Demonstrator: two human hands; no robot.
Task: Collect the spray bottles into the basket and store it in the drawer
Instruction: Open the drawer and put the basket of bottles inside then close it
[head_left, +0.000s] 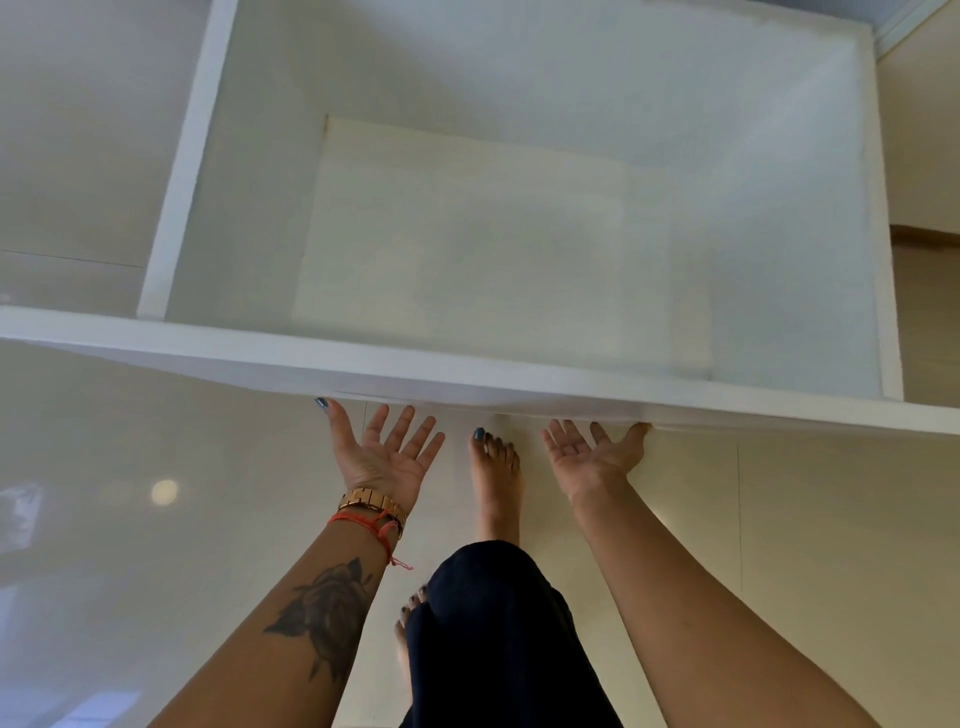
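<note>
Both hands sit under the drawer (467, 364) front edge, palms up. Left hand (382, 452) at 7 o'clock of the drawer, thumb tip touching the front lip, other fingers spread and straight. Right hand (592, 452) at 5 o'clock, fingertips tucked under the lip, thumb against it. Neither grip is clenched or grasping anything; both are released, flat-fingered contact only.

My read: palms go under because the front panel shows no handle, so the lip is the only purchase. Two hands spaced apart keep the pull or push square and stop the box racking on its runners.

Drawer is open and wide. Inside I see only a pale liner sheet (493, 249) on the floor of it. No basket, no spray bottles anywhere in view, so I can't tell where they are.

Room: big open bay right of the divider (182, 171), narrower bay at 9 o'clock. Right wall runs close to the cabinet side at 3 o'clock. Below the front edge, one bare foot (496, 483) sits between the hands, toes near the lip line; watch it if the drawer travels toward me. Floor (130, 467) around is glossy tile.
</note>
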